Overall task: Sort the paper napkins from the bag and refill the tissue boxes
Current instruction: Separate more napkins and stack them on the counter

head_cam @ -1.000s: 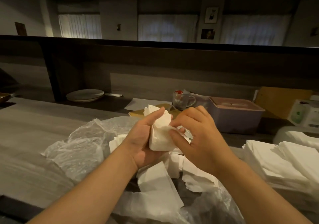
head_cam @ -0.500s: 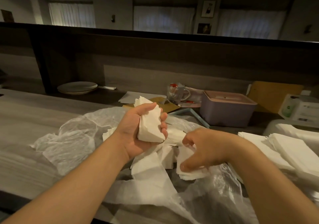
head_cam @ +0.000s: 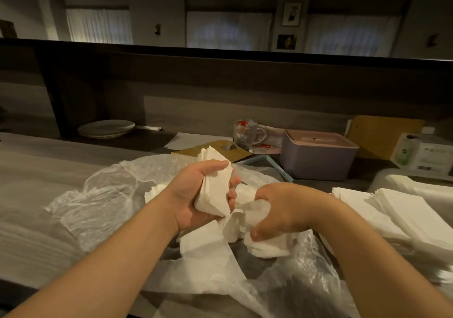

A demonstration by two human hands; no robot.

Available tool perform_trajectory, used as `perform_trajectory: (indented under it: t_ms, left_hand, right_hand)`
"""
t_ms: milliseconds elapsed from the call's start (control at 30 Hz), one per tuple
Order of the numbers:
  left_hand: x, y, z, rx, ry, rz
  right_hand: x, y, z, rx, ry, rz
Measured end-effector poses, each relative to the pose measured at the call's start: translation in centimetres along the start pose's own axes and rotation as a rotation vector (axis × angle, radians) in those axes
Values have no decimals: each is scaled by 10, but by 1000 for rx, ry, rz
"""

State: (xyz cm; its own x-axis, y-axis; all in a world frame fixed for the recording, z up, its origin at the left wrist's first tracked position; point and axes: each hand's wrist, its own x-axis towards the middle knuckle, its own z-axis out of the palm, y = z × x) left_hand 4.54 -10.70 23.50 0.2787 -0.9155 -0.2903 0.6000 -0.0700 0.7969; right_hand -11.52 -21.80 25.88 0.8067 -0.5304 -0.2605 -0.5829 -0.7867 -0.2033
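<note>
A: What is lying nearest, at the worktop's (head_cam: 36, 170) front edge?

B: The clear plastic bag (head_cam: 103, 200) is spreading open there, crumpled, its front part running out of view at the bottom. Loose napkins (head_cam: 206, 244) are lying on it and partly under its folds, so their number is hard to tell.

A: And the hands?

B: The left hand (head_cam: 193, 195) is holding a bundle of napkins (head_cam: 215, 185) above the bag, fingers and thumb curling round it. The right hand (head_cam: 282, 210) is reaching down just beside it, its grip closing on a few blurred napkins (head_cam: 257, 212) in the bag; the fingertips are hiding beneath the paper.

A: Toward the right edge?

B: Stacked napkins (head_cam: 404, 214) are lying flat there, cut off by the frame.

A: Farther back?

B: A lilac tissue box (head_cam: 316, 160) with a pink lid is standing near the back right, well apart from the hands. Beside it a glass mug (head_cam: 247, 134) is sitting among papers; its contents are unclear. Plates (head_cam: 105, 129) are resting at the back left.
</note>
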Motion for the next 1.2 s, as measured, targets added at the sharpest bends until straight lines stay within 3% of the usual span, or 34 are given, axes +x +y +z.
perform_trajectory:
  t_ms: [267,367,467,567,667,833,967,1200]
  left_hand:
    - [1,0,-1,-9,1,5]
    - [3,1,-4,-12,-20,0]
    - [4,1,-5,-36,-26,-4]
    - [3,2,-3,-57,-26,-3]
    - [3,1,-3,-48,0,7]
    - [4,1,-3,-42,11,-1]
    - [5,0,-5,-45,9,-5]
    - [6,0,-6,-36,26,-15]
  right_hand:
    - [3,-1,-3,181,47,-35]
    - [6,1,0,117,239,14]
    - [-2,-7,-7,96,400,-81]
    - [-18,-13,-13,65,177,-148]
    - [-27,-17,-7,-110,-82,-84]
    - [-31,-28,1,-276,-181,-110]
    - [-34,-35,8,-334,-179,-117]
    - [-23,-24,7,-185,30,-93]
